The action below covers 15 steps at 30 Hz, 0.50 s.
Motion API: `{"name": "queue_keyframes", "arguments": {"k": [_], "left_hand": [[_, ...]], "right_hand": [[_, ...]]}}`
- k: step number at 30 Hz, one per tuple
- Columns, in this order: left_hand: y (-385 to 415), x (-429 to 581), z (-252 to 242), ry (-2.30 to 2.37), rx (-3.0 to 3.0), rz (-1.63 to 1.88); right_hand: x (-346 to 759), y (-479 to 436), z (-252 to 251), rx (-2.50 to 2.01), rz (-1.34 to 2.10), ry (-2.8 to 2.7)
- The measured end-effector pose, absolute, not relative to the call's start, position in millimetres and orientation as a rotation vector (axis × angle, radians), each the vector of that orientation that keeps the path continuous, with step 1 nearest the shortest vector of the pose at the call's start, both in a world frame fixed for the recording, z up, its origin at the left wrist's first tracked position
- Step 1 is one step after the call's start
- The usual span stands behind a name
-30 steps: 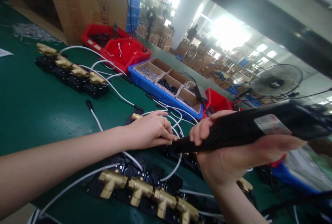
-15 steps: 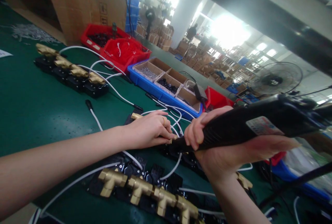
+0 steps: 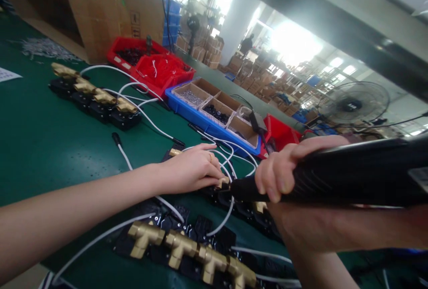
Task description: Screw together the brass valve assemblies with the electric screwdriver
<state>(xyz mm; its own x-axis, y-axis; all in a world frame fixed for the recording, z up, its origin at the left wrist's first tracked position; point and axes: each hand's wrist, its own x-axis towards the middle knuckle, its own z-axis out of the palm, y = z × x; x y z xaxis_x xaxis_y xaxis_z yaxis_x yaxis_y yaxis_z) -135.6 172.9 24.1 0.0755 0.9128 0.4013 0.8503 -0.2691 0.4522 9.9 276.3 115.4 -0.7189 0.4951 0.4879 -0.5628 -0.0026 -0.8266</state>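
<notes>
My left hand (image 3: 197, 168), with a ring on one finger, is closed at a brass fitting (image 3: 223, 182) on a black unit in the middle row. My right hand (image 3: 284, 177) is wrapped round a black power tool (image 3: 354, 173), held nearly level. The tool's narrow end points left and meets the unit beside my left fingertips; the exact contact is hidden. Nearer me lies another row of black units with brass T-shaped fittings (image 3: 180, 246). White cables (image 3: 227, 217) run between the units.
A further row of brass-fitted units (image 3: 100, 97) lies at the left. Behind are red bins (image 3: 163, 88), a blue divided tray (image 3: 203, 121) with small parts, and a cardboard box (image 3: 110, 17). A fan (image 3: 352, 101) and a distant person (image 3: 246, 44) are in the background.
My right hand and the tool have shifted right, and the tool's body has swung lower, closer to level. My left hand has stayed almost where it was.
</notes>
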Motion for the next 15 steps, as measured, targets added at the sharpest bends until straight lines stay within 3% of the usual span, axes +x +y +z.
{"name": "queue_keyframes", "arguments": {"k": [6,15], "left_hand": [[171.7,-133.3,26.5,1.951,2.287,0.828],[173.0,-134.9,24.2,1.899,2.236,0.918]], "right_hand": [[-3.1,259.2,118.1,0.041,1.937,-1.525],[-10.9,250.6,111.4,0.0,1.903,-1.567]]}}
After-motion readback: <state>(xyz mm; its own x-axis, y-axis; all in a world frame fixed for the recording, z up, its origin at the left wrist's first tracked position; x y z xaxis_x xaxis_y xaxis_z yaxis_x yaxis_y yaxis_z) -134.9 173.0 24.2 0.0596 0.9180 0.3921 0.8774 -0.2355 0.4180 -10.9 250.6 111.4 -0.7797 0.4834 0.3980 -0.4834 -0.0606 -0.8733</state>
